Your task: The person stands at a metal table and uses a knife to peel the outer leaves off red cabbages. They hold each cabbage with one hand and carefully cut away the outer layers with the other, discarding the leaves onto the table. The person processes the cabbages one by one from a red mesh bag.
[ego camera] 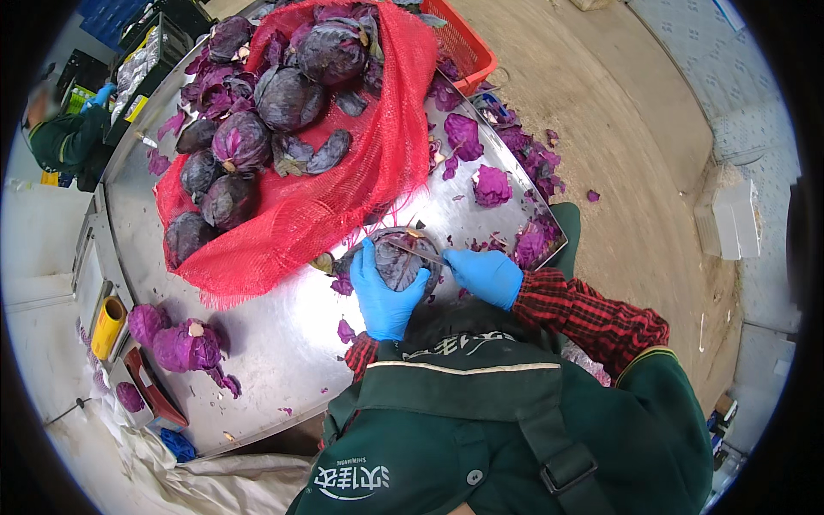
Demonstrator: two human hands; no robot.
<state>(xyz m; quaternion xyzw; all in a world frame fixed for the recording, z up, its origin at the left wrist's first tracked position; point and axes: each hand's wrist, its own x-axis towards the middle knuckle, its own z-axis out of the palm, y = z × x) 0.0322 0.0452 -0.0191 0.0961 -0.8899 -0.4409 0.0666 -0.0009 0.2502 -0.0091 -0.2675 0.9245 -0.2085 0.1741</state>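
My left hand (386, 293), in a blue glove, steadies a dark purple red cabbage (396, 267) on the metal table (283, 347). Its fingers and thumb spread around the near side of the head. In my gloved right hand (483, 273) is a knife (421, 253), its handle hidden in the fist. The blade lies across the upper right of the cabbage, close to the pale stem end. Beyond the cabbage spreads a red mesh sack (309, 225) bearing several unpeeled red cabbages (290, 100).
Loose purple leaves (492, 187) litter the right side and the floor. A red plastic crate (463, 45) stands beyond the far right edge. Peeled cabbages (187, 344) sit at the left, near a yellow roll (108, 328). Another person (71, 138) works by crates at the far left.
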